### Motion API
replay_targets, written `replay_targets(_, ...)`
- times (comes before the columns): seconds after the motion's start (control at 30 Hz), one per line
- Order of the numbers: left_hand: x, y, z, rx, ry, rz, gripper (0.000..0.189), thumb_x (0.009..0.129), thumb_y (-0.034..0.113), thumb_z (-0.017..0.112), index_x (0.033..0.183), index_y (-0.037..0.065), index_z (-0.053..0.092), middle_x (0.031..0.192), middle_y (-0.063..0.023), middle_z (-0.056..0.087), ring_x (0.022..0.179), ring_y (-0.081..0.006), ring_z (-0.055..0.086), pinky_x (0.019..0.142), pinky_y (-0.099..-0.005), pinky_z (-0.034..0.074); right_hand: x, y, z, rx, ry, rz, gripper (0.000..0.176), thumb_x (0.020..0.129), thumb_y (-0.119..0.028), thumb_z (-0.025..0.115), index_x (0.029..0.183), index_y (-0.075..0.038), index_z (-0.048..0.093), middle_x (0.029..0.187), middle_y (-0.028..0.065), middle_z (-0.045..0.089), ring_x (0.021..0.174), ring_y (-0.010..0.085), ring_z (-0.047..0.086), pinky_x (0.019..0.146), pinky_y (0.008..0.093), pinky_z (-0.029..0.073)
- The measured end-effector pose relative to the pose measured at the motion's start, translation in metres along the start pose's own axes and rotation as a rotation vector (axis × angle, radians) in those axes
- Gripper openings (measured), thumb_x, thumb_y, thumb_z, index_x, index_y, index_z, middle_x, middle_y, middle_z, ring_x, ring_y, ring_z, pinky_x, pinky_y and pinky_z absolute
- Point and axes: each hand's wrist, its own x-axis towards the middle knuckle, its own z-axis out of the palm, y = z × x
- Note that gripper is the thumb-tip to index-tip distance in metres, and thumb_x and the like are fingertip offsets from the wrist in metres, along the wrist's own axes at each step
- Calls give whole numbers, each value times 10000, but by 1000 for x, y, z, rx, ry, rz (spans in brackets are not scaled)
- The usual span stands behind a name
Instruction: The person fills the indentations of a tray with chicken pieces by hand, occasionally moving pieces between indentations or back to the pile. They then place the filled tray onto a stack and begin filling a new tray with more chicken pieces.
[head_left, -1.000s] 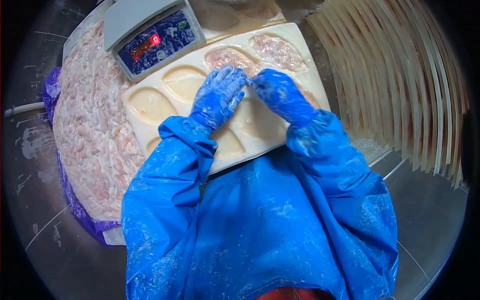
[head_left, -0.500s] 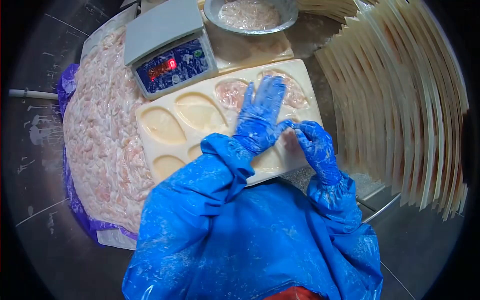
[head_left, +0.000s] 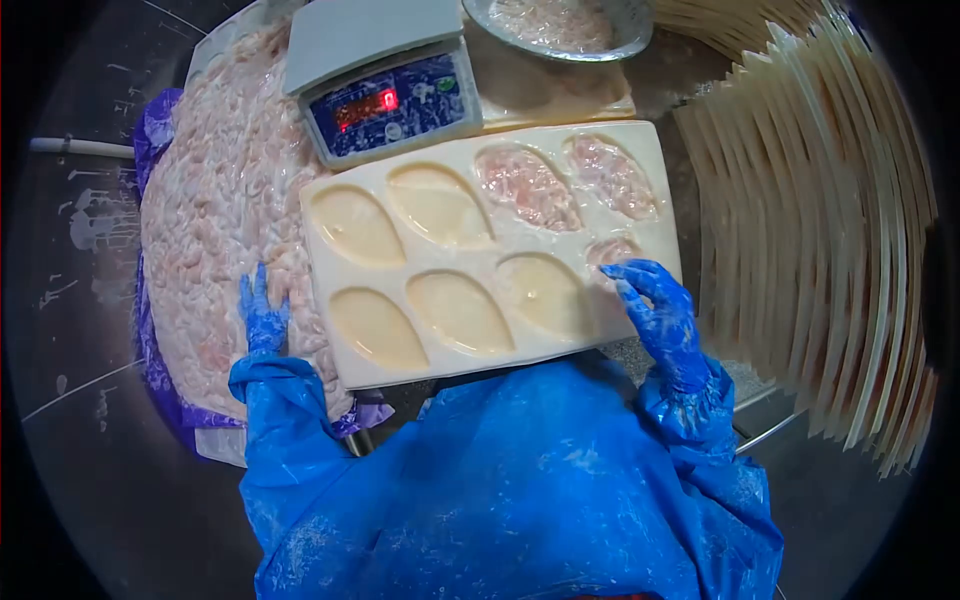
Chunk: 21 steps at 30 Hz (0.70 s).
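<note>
A cream mould tray (head_left: pixel 470 236) with several leaf-shaped cavities lies in front of me. The two far right cavities hold pinkish minced meat (head_left: pixel 528 188), and a third near right cavity is partly filled. My right hand (head_left: pixel 655 315), in a blue glove, rests on that near right cavity with fingers curled over the meat. My left hand (head_left: pixel 262 312), also gloved, reaches into the big heap of pale minced meat (head_left: pixel 220 220) left of the tray, fingers spread and dug into it. Blue sleeves and an apron fill the lower view.
A digital scale (head_left: pixel 385 75) with a red display stands behind the tray. A metal bowl (head_left: pixel 560 28) of meat sits at the top. A fanned stack of cream trays (head_left: pixel 830 230) lines the right side. The heap lies on purple plastic (head_left: pixel 160 125) over a steel table (head_left: pixel 70 420).
My left hand left the tray and swung left into the meat heap. My right hand stayed at the near right cavity. The view shifted, showing the whole tray.
</note>
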Motion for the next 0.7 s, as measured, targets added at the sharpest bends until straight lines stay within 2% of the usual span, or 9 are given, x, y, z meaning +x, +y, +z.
replay_targets(0.1,10,0,7,12,-94,132,513,756,181,693,1207,3,527,1184,-201,546,1072,-329,530,918,-424,429,12,-8,28,43,-141,-88,197,862,-118,620,1043,-72,681,985,124,640,949,262,609,845,341,476)
replay_targets(0.17,34,44,-18,-403,-255,-424,314,762,125,681,1038,2,593,952,-122,617,866,-242,579,790,-358,471,13,-19,39,14,-160,-91,191,865,-122,618,1039,-76,683,990,121,641,950,265,609,844,344,477)
replay_targets(0.2,29,19,-1,-408,-254,-427,314,762,125,681,1038,2,593,952,-122,617,866,-242,579,790,-358,471,13,-23,41,-6,-176,-92,186,867,-127,616,1034,-80,685,996,118,642,951,267,609,844,348,478)
replay_targets(0.27,22,-48,45,-857,-185,-85,202,777,95,662,955,10,617,842,-64,628,762,-179,586,747,-297,480,10,-25,38,-45,-175,-107,193,871,-129,611,1045,-90,685,1005,113,644,963,270,607,855,359,478)
replay_targets(0.4,26,-9,-29,-863,-66,-329,179,840,41,620,1015,3,610,977,-55,634,862,-145,588,774,-274,475,4,-16,41,-54,-205,-68,209,879,-150,602,1068,-111,683,1030,118,641,980,277,603,876,370,473)
replay_targets(0.47,46,53,-78,-817,70,-108,202,847,56,622,1044,12,610,998,-61,630,904,-144,584,817,-277,470,7,-24,44,-50,-229,-20,214,881,-158,599,1075,-118,682,1042,118,639,985,279,602,884,372,470)
replay_targets(0.53,57,115,-105,-1240,156,-191,255,847,75,631,1093,15,599,1042,-88,637,971,-177,586,888,-290,454,11,-34,53,-56,-286,-56,223,884,-166,594,1087,-124,676,1058,115,635,1009,280,592,894,373,465)
replay_targets(0.6,70,166,-117,-1177,-7,110,384,809,85,659,1173,10,562,1093,-70,625,1010,-195,582,923,-299,448,14,-40,62,-93,-313,-98,228,882,-163,595,1093,-123,672,1056,114,634,1012,283,587,889,376,465)
replay_targets(0.7,67,222,-103,-1013,-182,209,477,788,117,706,1231,37,548,1097,-95,632,1080,-220,563,950,-321,435,13,-43,67,-142,-364,-172,232,878,-156,596,1095,-113,666,1050,112,633,1008,293,580,873,384,468)
